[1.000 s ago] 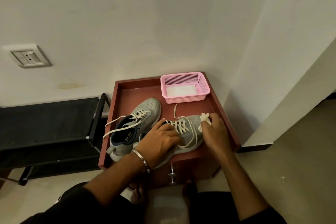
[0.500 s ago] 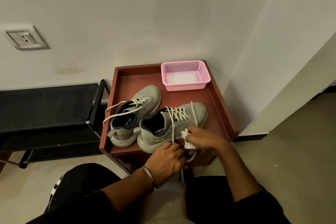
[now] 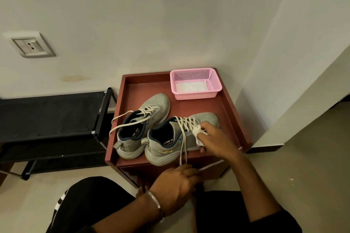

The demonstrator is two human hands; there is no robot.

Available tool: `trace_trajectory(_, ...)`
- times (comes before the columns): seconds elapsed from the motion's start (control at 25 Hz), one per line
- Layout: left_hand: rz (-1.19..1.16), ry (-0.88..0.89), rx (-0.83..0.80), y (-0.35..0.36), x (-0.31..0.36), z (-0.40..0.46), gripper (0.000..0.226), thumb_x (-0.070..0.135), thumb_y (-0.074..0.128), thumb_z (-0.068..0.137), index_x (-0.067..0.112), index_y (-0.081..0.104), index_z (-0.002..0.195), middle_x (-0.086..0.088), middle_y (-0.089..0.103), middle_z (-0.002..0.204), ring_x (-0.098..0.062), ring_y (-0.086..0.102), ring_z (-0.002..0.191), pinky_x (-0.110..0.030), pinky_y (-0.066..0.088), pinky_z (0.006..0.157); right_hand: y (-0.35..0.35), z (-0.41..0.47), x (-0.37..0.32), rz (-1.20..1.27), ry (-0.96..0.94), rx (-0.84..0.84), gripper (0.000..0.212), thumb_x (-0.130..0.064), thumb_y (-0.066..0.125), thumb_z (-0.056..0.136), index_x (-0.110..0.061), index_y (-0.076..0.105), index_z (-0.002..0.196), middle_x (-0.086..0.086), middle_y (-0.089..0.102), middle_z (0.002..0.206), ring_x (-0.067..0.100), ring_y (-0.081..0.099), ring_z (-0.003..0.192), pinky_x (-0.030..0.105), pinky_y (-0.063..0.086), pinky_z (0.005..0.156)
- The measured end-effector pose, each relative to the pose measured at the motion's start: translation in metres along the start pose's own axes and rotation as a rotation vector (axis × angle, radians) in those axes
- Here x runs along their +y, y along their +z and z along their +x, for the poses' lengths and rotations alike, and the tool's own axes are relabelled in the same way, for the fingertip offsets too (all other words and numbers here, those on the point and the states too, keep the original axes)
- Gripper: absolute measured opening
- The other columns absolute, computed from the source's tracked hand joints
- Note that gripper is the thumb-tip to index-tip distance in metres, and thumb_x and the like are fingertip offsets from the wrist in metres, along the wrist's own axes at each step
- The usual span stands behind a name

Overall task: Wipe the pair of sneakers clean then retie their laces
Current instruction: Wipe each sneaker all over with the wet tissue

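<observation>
A red-brown wooden tray-top stand [image 3: 232, 119] holds two grey mesh sneakers [image 3: 162, 138] side by side with loose cream laces [image 3: 182, 143], and at its far right corner a pink perforated plastic basket [image 3: 216, 86] containing a flat white cloth [image 3: 190, 87]. The right hand [image 3: 216, 141] pinches a crumpled white wipe [image 3: 198, 132] against the nearer sneaker's side. The left hand [image 3: 176, 183], fingers curled, grips that shoe's lace ends below the stand's front edge.
</observation>
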State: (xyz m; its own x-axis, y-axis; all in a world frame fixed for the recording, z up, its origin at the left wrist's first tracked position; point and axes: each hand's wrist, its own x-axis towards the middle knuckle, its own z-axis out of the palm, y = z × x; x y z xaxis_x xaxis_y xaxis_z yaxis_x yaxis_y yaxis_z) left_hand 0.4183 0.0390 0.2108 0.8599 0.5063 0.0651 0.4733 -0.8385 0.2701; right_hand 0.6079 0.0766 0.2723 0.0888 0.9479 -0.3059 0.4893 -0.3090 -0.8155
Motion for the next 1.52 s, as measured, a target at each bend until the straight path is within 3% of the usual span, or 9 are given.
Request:
trace_trajectory(0.2, -0.809, -0.665, 0.604, -0.078, 0.002, 0.017, 0.014, 0.021, 0.057, 0.097, 0.026, 0.069, 0.100, 0.012, 0.071, 0.099, -0.001, 0.065, 0.092, -0.015, 0.052, 0.077, 0.002, 0.008, -0.004, 0.047, -0.160, 0.387, 0.016, -0.028, 0.047, 0.101, -0.026, 0.049, 0.117, -0.002, 0.063, 0.096, 0.009, 0.062, 0.078, 0.021, 0.043, 0.053)
trace_trajectory(0.36, -1.175, -1.027, 0.380, -0.113, -0.032, 0.060, 0.013, 0.018, 0.052, 0.098, 0.010, 0.058, 0.089, -0.006, 0.058, 0.087, -0.017, 0.053, 0.074, -0.022, 0.043, 0.059, 0.014, 0.020, -0.008, 0.017, -0.277, 0.468, 0.019, -0.031, 0.045, 0.102, -0.025, 0.047, 0.120, -0.001, 0.060, 0.090, 0.014, 0.060, 0.078, 0.027, 0.048, 0.054)
trace_trajectory(0.52, -0.810, -1.068, 0.049, -0.099, -0.056, 0.080, 0.020, 0.021, 0.056, 0.094, 0.004, 0.059, 0.086, -0.008, 0.060, 0.076, -0.018, 0.056, 0.067, -0.025, 0.047, 0.066, 0.018, 0.027, -0.006, -0.069, -0.290, 0.374, 0.016, -0.021, 0.046, 0.101, -0.017, 0.046, 0.117, -0.010, 0.052, 0.081, 0.011, 0.054, 0.073, 0.039, 0.049, 0.064)
trace_trajectory(0.72, -0.576, -1.058, 0.224, -0.080, -0.057, 0.079, 0.033, 0.017, 0.065, 0.086, 0.010, 0.042, 0.108, -0.014, 0.064, 0.098, -0.031, 0.064, 0.088, -0.041, 0.055, 0.083, 0.021, 0.034, 0.003, -0.119, -0.276, 0.261, 0.008, -0.018, 0.045, 0.100, -0.017, 0.043, 0.108, -0.006, 0.054, 0.080, 0.013, 0.054, 0.072, 0.045, 0.050, 0.066)
trace_trajectory(0.84, -0.890, -1.215, 0.412, -0.079, -0.065, 0.082, 0.036, 0.002, 0.061, 0.083, 0.019, 0.036, 0.103, -0.025, 0.064, 0.104, -0.033, 0.064, 0.071, -0.049, 0.061, 0.066, 0.022, 0.036, 0.007, -0.154, -0.276, 0.224, 0.006, -0.019, 0.044, 0.100, -0.019, 0.042, 0.106, -0.001, 0.057, 0.083, 0.017, 0.057, 0.075, 0.048, 0.051, 0.068)
trace_trajectory(1.04, -1.490, -1.458, 0.650, -0.087, -0.055, 0.095, 0.034, -0.011, 0.053, 0.089, 0.004, 0.046, 0.119, -0.019, 0.059, 0.075, -0.019, 0.057, 0.042, -0.025, 0.049, 0.034, 0.022, 0.036, 0.009, -0.121, -0.262, 0.209, 0.006, -0.021, 0.044, 0.100, -0.022, 0.043, 0.107, -0.002, 0.058, 0.083, 0.016, 0.058, 0.074, 0.048, 0.052, 0.065)
trace_trajectory(1.16, -1.631, -1.478, 0.675, -0.082, -0.058, 0.094, 0.019, -0.009, 0.051, 0.090, -0.004, 0.057, 0.107, -0.015, 0.063, 0.074, -0.016, 0.062, 0.042, -0.025, 0.052, 0.039, 0.023, 0.037, 0.009, -0.131, -0.272, 0.197, 0.007, -0.022, 0.043, 0.100, -0.023, 0.042, 0.107, -0.004, 0.058, 0.083, 0.015, 0.058, 0.074, 0.048, 0.052, 0.066)
trace_trajectory(1.28, -1.635, -1.452, 0.651, -0.081, -0.056, 0.087, 0.027, -0.009, 0.055, 0.087, -0.011, 0.057, 0.113, -0.019, 0.069, 0.102, -0.026, 0.069, 0.073, -0.035, 0.053, 0.052, 0.024, 0.038, 0.008, -0.135, -0.266, 0.196, 0.007, -0.021, 0.043, 0.100, -0.021, 0.042, 0.107, -0.003, 0.058, 0.083, 0.015, 0.058, 0.075, 0.046, 0.052, 0.068)
trace_trajectory(1.52, -1.618, -1.352, 0.440, -0.073, -0.042, 0.080, 0.041, 0.013, 0.069, 0.084, -0.003, 0.057, 0.120, -0.018, 0.070, 0.101, -0.028, 0.069, 0.079, -0.027, 0.051, 0.053, 0.027, 0.038, 0.007, -0.136, -0.274, 0.210, 0.007, -0.021, 0.044, 0.099, -0.019, 0.044, 0.106, -0.003, 0.057, 0.081, 0.018, 0.058, 0.075, 0.047, 0.052, 0.068)
